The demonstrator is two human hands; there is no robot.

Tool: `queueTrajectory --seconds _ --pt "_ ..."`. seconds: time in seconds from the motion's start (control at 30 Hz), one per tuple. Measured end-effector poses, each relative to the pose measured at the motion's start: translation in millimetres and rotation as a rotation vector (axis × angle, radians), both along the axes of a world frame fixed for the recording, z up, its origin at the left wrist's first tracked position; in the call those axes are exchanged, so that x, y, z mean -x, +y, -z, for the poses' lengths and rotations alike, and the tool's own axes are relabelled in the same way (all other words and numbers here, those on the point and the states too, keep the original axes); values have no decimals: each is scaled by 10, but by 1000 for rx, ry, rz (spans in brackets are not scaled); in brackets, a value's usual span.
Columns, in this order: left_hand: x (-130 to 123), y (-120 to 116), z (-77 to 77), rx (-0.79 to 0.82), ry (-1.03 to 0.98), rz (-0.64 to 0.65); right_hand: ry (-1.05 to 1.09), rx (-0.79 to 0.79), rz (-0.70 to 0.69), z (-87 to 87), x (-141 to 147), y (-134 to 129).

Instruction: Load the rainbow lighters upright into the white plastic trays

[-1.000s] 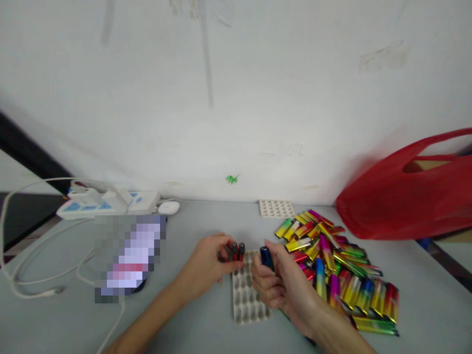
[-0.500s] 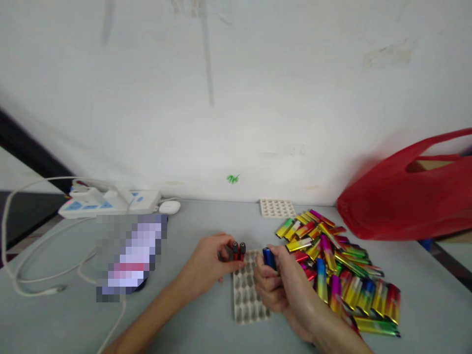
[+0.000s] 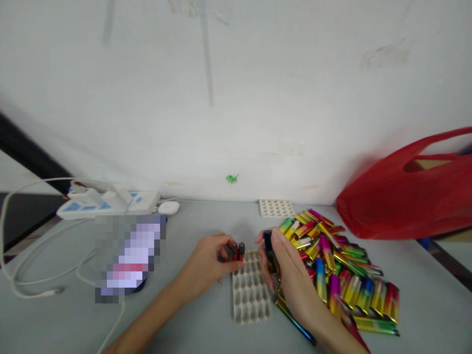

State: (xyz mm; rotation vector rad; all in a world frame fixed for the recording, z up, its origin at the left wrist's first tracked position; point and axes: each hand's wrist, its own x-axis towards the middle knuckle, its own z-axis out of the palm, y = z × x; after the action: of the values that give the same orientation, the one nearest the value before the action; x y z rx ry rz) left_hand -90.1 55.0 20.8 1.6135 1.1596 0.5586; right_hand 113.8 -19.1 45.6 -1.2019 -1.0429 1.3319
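My left hand pinches two lighters with black tops and red bodies, side by side and upright at the far left corner of a pale slotted tray. Whether their lower ends sit in slots is hidden. The front rows of the tray hold nothing. To the right of the tray, my right hand is closed around a dark blue lighter, its top end showing above the fingers. Below that hand, a blue and gold lighter lies aslant, partly covered by the hand.
A pile of shiny multicoloured lighters spreads over the right side of the table. Behind stands a second pale tray near the wall, with a red bag at right. A phone, cables and a power strip occupy the left.
My right hand has turned and risen slightly, with its fingers less tightly curled. The blue and gold lighter beneath it has come into sight. My left hand stays where it was.
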Motion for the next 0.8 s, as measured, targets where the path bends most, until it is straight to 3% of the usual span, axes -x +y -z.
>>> queueTrajectory --seconds 0.17,0.6,0.8 --pt "8 5 23 -8 12 0 -198 -102 -3 -56 -8 -32" --pt "13 -3 22 5 -10 8 -496 -359 19 58 -75 65" --pt "9 -1 20 -7 -20 12 -592 -411 -47 49 -41 49"
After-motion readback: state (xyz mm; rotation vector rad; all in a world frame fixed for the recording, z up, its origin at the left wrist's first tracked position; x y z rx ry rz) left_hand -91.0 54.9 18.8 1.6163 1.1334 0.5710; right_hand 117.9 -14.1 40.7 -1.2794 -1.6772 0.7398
